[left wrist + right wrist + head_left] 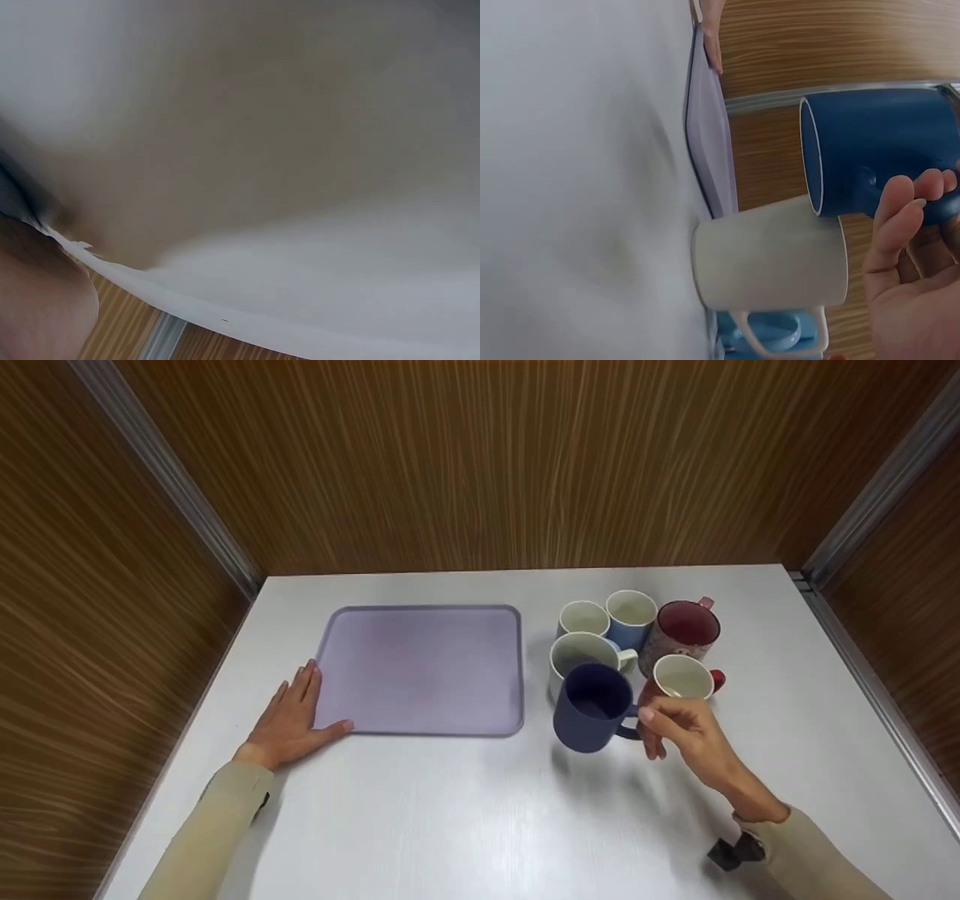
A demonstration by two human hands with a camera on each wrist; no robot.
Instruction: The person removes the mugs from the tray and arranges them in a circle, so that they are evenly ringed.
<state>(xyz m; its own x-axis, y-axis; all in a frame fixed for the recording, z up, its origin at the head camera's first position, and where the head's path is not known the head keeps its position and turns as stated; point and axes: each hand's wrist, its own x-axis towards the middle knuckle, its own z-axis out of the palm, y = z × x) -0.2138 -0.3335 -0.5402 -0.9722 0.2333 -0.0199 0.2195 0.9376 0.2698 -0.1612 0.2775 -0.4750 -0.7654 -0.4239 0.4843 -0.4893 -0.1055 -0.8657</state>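
My right hand [694,735] pinches the handle of a dark blue mug [589,727] and holds it above the table, mouth up. In the right wrist view the blue mug [885,146] is off the table beside a white mug [772,255], and the right hand's fingers [900,217] curl at its handle. My left hand [289,724] lies flat with spread fingers at the lower left corner of a lilac tray [420,671], touching its rim. In the left wrist view only a blurred bit of the left hand [45,307] shows.
Behind the held mug stand a white mug [570,679], a pale mug [583,619], a light blue mug [631,622] and a pink patterned mug [667,649]. A red-handled mug [682,675] is by my right hand. Wood-grain panels [480,465] wall the white table [420,810].
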